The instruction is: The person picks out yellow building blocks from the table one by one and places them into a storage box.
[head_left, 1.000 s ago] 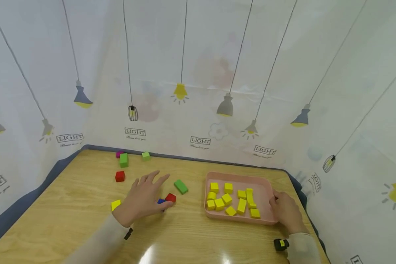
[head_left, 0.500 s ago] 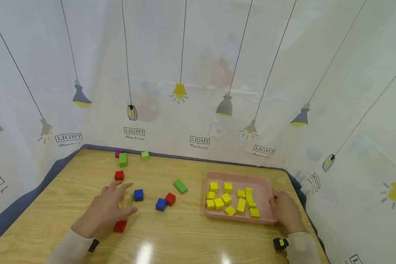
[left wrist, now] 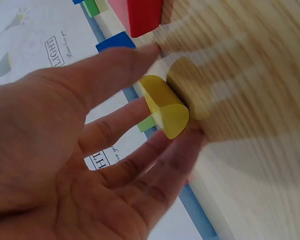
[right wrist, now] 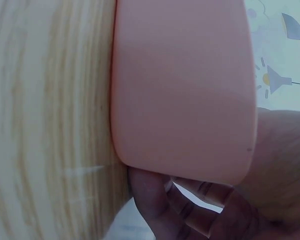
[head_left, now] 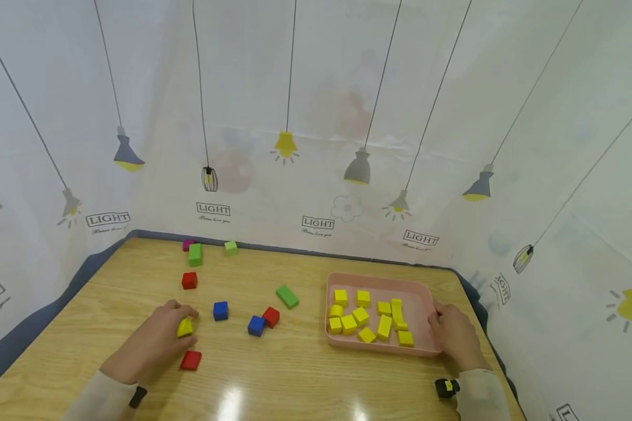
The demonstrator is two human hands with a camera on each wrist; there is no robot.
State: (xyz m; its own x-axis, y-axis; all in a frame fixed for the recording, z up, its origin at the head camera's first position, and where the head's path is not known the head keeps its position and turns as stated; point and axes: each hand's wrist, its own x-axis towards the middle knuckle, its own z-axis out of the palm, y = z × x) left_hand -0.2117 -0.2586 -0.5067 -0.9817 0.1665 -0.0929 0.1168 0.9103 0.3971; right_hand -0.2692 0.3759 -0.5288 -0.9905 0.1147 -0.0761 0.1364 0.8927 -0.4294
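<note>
My left hand [head_left: 155,338] is low over the table's left side, its thumb and fingers on either side of a yellow half-round block [head_left: 185,327]. In the left wrist view a gap shows between the thumb and this block [left wrist: 166,106], which lies on the wood with the fingertips close beside it. A flat red block [head_left: 191,360] lies just in front of the thumb. At the right, my right hand [head_left: 457,336] grips the end rim of a pink tray [head_left: 422,316]. Inside the tray lie several yellow blocks [head_left: 384,327]. Its pink outer wall [right wrist: 185,90] fills the right wrist view.
Blue blocks [head_left: 220,311] and a red block [head_left: 271,317] lie mid-table, near a green block [head_left: 287,297]. Farther back are another red block [head_left: 189,280], a green block [head_left: 195,255], a light green block [head_left: 231,248] and a purple block [head_left: 188,245]. A printed curtain [head_left: 263,193] surrounds the table.
My left hand has moved left and down from the mid-table blocks to the yellow half-round block, its fingers drawing in around it. My right hand stays on the tray.
</note>
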